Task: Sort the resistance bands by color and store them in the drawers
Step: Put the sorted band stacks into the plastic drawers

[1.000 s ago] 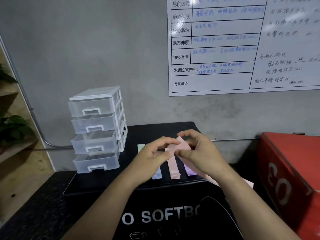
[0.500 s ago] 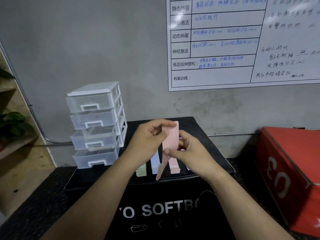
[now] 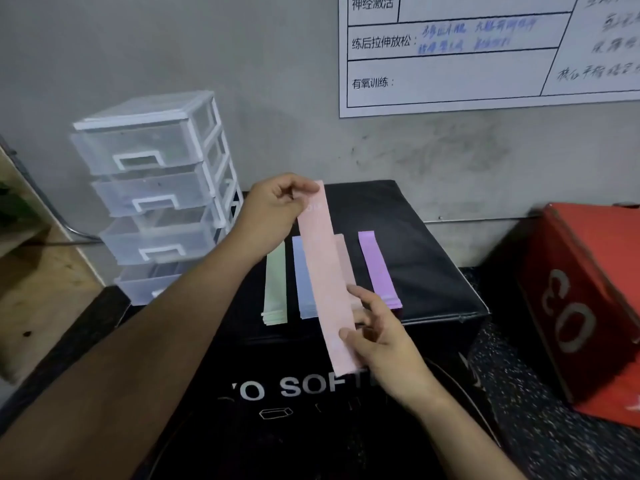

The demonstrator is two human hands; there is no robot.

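A long pink resistance band (image 3: 325,271) is stretched out flat in the air above the black soft box (image 3: 433,271). My left hand (image 3: 273,209) pinches its far end, and my right hand (image 3: 377,327) pinches its near part. Beneath it lie sorted piles on the box top: a green pile (image 3: 275,285), a blue pile (image 3: 302,278), a pink pile (image 3: 344,258) mostly hidden by the held band, and a purple pile (image 3: 379,271). A clear plastic drawer unit (image 3: 156,188) with white handles stands at the left, its drawers closed.
A red box (image 3: 588,306) marked 03 sits at the right on the speckled floor. A whiteboard (image 3: 485,53) hangs on the grey wall behind. Wooden shelving (image 3: 31,282) stands at the far left.
The pink band has been drawn out from a fold to its full length. My left hand went up and away, my right hand came down and nearer. The camera tilted down.
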